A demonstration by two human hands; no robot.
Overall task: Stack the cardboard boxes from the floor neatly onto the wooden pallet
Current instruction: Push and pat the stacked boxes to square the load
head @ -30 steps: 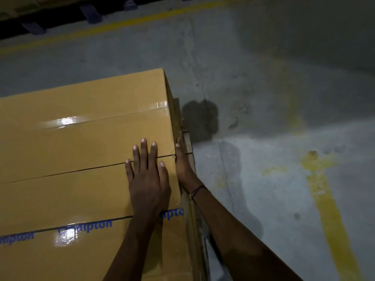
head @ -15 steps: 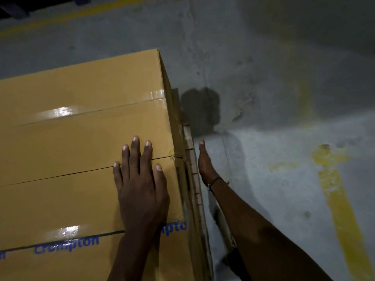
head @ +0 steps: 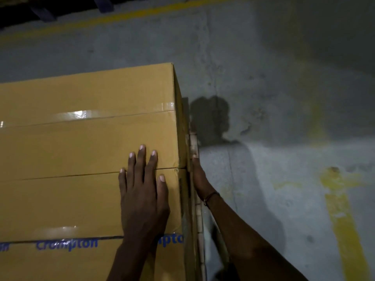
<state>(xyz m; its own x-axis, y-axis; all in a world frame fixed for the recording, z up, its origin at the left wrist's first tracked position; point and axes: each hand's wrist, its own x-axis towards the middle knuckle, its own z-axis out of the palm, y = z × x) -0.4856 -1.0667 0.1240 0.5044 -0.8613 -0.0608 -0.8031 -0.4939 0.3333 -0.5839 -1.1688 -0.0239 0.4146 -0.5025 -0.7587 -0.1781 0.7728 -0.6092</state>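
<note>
Cardboard boxes (head: pixel 87 151) under my flat, released left hand (head: pixel 144 197); right hand (head: pixel 199 179) flat against their right side, above the pallet edge (head: pixel 193 142), concrete floor (head: pixel 284 118) beyond.

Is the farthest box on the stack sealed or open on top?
Sealed. The farthest box has its flaps closed flat, with glossy clear tape running along its top seam.

Tan, rectangular cardboard boxes (head: pixel 87 142) sealed with glossy clear tape lie side by side, long edges touching, tops level; the nearest carries blue "Crompton" lettering. A pale wooden pallet (head: pixel 193 142) edge shows just beside their right end, below.
</note>
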